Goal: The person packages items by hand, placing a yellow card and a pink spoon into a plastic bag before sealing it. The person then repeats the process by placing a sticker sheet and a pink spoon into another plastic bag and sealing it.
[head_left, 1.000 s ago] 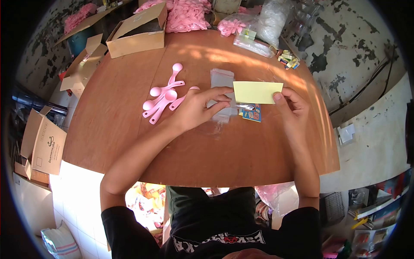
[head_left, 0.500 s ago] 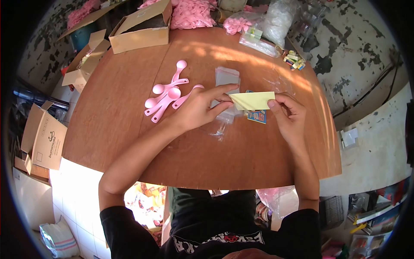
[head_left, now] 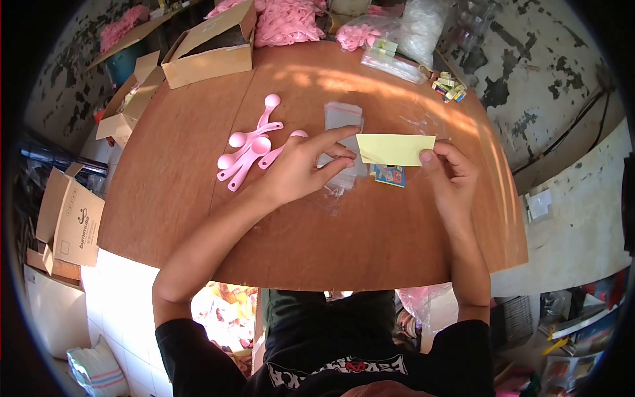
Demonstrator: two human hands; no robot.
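A stack of clear bags (head_left: 342, 115) is laid on the tabletop (head_left: 317, 245). The yellow card (head_left: 395, 149) is held just to the right of the bags; its right end is pinched between the thumb and fingers of the right hand (head_left: 451, 172). The left hand (head_left: 301, 165) is positioned partly over the bags, with thumb and index finger spread; whether the card is touched cannot be determined. Pink measuring spoons (head_left: 250, 149) are grouped to the left of the bags.

Pale yellow card (head_left: 397, 149), brown table (head_left: 331, 245) (spoons (head_left: 253, 157) pink).
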